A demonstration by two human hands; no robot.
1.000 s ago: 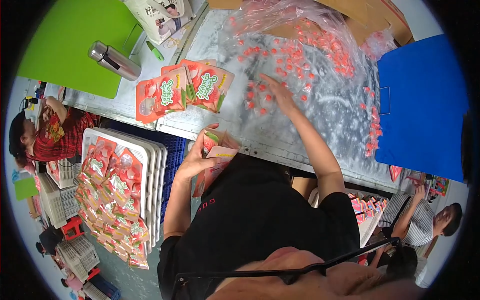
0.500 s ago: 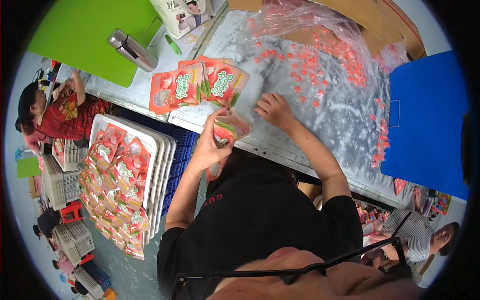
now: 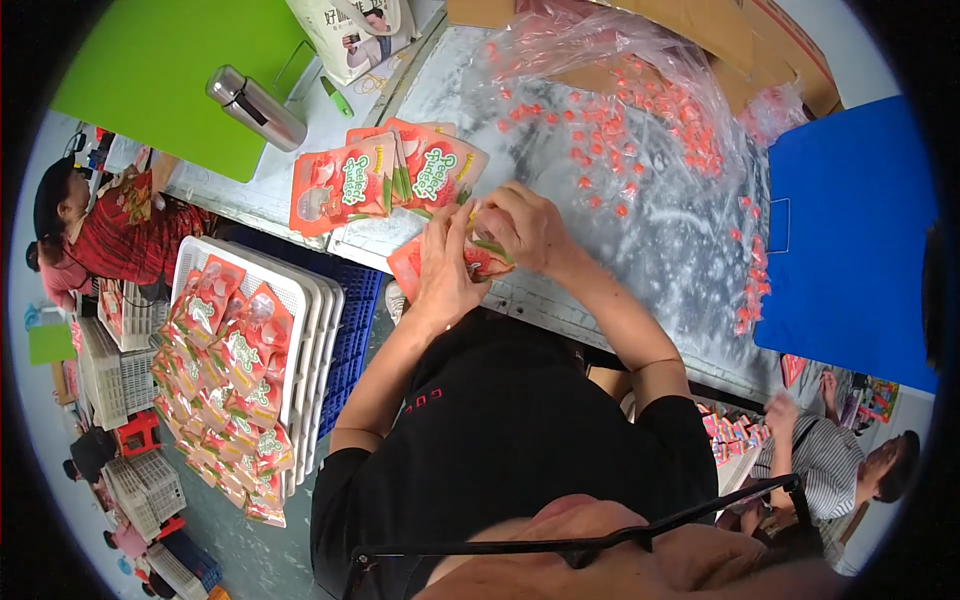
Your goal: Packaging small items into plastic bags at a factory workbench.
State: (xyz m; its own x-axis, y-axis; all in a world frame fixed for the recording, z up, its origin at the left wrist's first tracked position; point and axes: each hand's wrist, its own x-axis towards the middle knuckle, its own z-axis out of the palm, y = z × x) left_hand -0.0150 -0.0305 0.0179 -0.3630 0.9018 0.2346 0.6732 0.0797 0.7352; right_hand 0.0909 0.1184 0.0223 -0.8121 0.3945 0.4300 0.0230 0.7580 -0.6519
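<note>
My left hand (image 3: 447, 268) is closed around a red and green pouch (image 3: 488, 262) at the front edge of the worktable. The pouch lies tilted, its ends showing on both sides of that hand. Bent fingers of my right hand (image 3: 528, 228) are pinched at the pouch's upper edge, beside my left fingertips. Whether anything small is between those fingers is hidden. Several flat pouches (image 3: 433, 170) of the same kind lie overlapped on the table just beyond my left hand. Small red wrapped pieces (image 3: 610, 130) are scattered to the far right, many on or under clear plastic film (image 3: 500, 60).
A stack of white trays (image 3: 318, 290) heaped with filled pouches (image 3: 235, 350) stands at my left. A steel flask (image 3: 258, 108), a green-handled cutter (image 3: 337, 97) and a white bag (image 3: 352, 40) are at the back left. A blue board (image 3: 850, 230) borders the right; co-workers sit on both sides.
My right hand has left the tabletop and come to the pouch's upper edge. The pouch has turned from upright and gaping to tilted, and my left hand's grip has shifted.
</note>
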